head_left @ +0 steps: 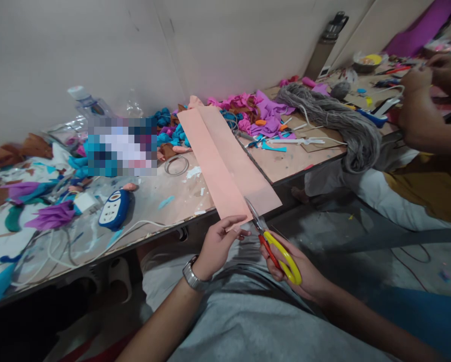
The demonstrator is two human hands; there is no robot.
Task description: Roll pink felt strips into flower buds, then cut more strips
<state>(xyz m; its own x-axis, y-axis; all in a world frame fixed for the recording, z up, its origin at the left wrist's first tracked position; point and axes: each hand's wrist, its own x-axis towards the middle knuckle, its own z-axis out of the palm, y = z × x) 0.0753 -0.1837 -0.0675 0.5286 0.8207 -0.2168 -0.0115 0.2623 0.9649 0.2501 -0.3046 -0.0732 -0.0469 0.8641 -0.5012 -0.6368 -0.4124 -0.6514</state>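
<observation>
A long strip of peach crepe paper (225, 156) lies across the table and hangs past its front edge toward me. My left hand (219, 244), with a metal watch at the wrist, pinches the paper's near end between thumb and fingers. In my right hand (285, 261) is a pair of scissors (281, 256) with yellow and red handles. The blades (253, 211) are parted around the near end of the paper, just right of my left fingers. My right fingers are partly hidden behind the handles.
A blue and white power strip (114, 208) with a white cord lies on the left table. Coloured paper scraps (244, 110) pile along the wall. A grey yarn hank (323, 110) drapes off the right table. At far right are another person's hands (421, 75). A dark bottle (325, 45) stands behind.
</observation>
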